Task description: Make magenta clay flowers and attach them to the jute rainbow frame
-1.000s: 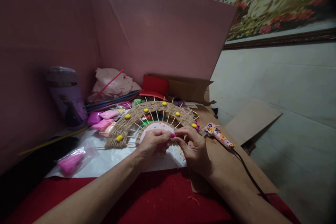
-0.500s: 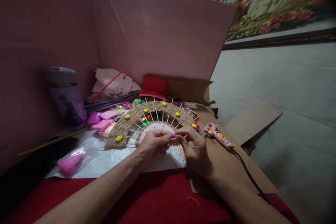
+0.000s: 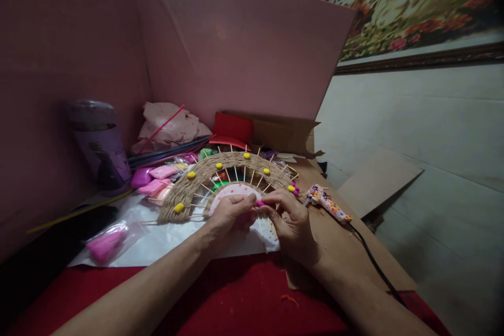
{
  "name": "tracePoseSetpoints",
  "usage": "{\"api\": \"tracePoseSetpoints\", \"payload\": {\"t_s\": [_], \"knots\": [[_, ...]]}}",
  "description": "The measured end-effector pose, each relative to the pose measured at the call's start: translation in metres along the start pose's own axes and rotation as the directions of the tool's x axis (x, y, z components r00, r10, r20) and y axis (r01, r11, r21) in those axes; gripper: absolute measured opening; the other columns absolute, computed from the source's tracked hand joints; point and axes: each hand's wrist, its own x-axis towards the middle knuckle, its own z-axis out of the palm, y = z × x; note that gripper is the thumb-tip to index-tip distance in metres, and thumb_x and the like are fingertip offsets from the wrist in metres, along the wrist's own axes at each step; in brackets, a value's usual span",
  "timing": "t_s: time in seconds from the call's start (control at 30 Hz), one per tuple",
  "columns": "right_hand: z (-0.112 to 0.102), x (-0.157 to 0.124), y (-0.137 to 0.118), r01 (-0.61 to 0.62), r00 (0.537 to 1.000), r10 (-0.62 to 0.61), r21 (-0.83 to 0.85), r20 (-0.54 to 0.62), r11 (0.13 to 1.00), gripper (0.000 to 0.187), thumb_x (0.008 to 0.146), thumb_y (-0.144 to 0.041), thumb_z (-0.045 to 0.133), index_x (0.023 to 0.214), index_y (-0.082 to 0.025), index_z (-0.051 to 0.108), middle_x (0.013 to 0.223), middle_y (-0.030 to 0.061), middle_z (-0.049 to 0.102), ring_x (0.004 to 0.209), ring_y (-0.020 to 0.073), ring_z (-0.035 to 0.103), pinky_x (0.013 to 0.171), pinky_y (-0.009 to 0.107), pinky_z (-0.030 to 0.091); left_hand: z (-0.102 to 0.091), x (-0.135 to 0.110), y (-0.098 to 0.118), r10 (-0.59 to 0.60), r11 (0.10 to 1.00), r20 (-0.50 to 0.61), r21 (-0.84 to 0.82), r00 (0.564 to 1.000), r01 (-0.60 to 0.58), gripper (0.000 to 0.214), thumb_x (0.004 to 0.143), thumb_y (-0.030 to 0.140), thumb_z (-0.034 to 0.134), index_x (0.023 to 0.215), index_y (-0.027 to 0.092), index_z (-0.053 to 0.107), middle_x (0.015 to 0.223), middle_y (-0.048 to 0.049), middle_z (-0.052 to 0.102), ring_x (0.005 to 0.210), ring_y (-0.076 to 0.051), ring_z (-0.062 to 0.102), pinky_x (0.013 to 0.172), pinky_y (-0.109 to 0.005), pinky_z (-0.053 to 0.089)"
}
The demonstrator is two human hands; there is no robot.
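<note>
Left hand (image 3: 231,215) and right hand (image 3: 292,223) pinch small magenta piece (image 3: 260,203) between them, at near side of twine-wrapped fan (image 3: 205,170); long axis appears left-right. Yellow-and-magenta cluster (image 3: 293,189) on fan's right end lies nearer right hand.

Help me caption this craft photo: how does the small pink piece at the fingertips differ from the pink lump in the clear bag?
The pink piece is much smaller than the pink lump. The pink piece is bare, while the pink lump sits inside a clear bag. The pink piece is held between the left hand and the right hand; neither touches the pink lump. Both are pink.
</note>
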Motion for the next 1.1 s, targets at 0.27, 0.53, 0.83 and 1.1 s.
{"api": "tracePoseSetpoints", "payload": {"t_s": [0.27,0.53,0.83,1.1], "knots": [[0.0002,0.0002,-0.0009,-0.001,1.000,0.001,-0.001,0.008,1.000,0.005,0.083,-0.020,0.059,0.086,-0.020,0.063,0.080,0.0028,0.061,0.070,0.0147,0.054,0.059,0.027,0.043,-0.0014,0.0025,-0.0009,0.014,1.000,0.002,-0.002,1.000,-0.014,0.031,0.067,0.041,0.071,0.066,0.013,0.058,0.050,0.0022,0.050,0.038,-0.004,0.036,0.037,-0.018,0.023],[0.0018,-0.0024,0.0028,-0.004,1.000,0.004,0.014,-0.024,1.000,0.007,0.083,-0.017,0.059,0.089,-0.020,0.062,0.081,0.0025,0.059,0.073,0.0145,0.055,0.061,0.027,0.043,-0.0027,0.0029,-0.0021,0.036,0.999,0.023,-0.034,0.999,-0.035,0.026,0.072,0.037,0.067,0.079,0.012,0.062,0.051,0.0018,0.053,0.038,-0.006,0.041,0.036,-0.017,0.026],[0.0007,-0.0012,0.0008,0.012,1.000,-0.012,-0.017,0.006,1.000,0.007,0.083,-0.018,0.059,0.090,-0.020,0.061,0.080,0.0023,0.059,0.070,0.0140,0.053,0.060,0.027,0.042,-0.0021,0.0026,-0.0019,0.033,0.999,-0.035,0.024,0.999,-0.032,0.033,0.065,0.039,0.073,0.058,0.013,0.054,0.045,0.0027,0.050,0.036,-0.004,0.036,0.036,-0.017,0.024],[0.0014,-0.0017,0.0028,0.028,0.999,-0.029,0.020,0.015,0.999,0.006,0.083,-0.016,0.059,0.087,-0.019,0.062,0.081,0.0029,0.059,0.074,0.0146,0.055,0.063,0.027,0.044,0.0001,0.0018,-0.0007,-0.029,0.998,0.005,-0.052,1.000,0.029,0.029,0.064,0.036,0.074,0.066,0.016,0.053,0.048,0.0027,0.053,0.035,-0.005,0.038,0.035,-0.017,0.022]]}}
